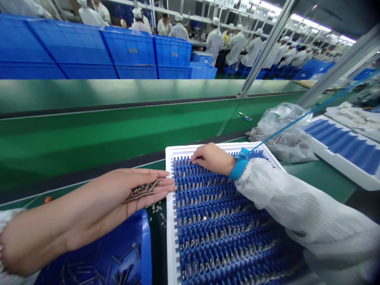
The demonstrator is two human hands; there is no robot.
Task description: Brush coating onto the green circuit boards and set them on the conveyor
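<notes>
Head view: metal pins (143,190) rest across the left hand's upturned fingers (164,183).

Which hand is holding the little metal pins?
The left hand, palm up with pins on it; the right hand, with the blue wrist strap, faces down over the tray.

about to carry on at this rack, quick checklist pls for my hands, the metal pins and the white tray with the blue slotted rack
Left hand palm up, slim metal pins lying on it: ok
Right hand at the far rows of the blue slotted rack: ok
Blue wrist strap on right wrist, blue cord attached: ok
Bench beside the white plastic tray free of small silver bits: not ok
Every rack slot filled: cannot tell, right sleeve hides part
</notes>
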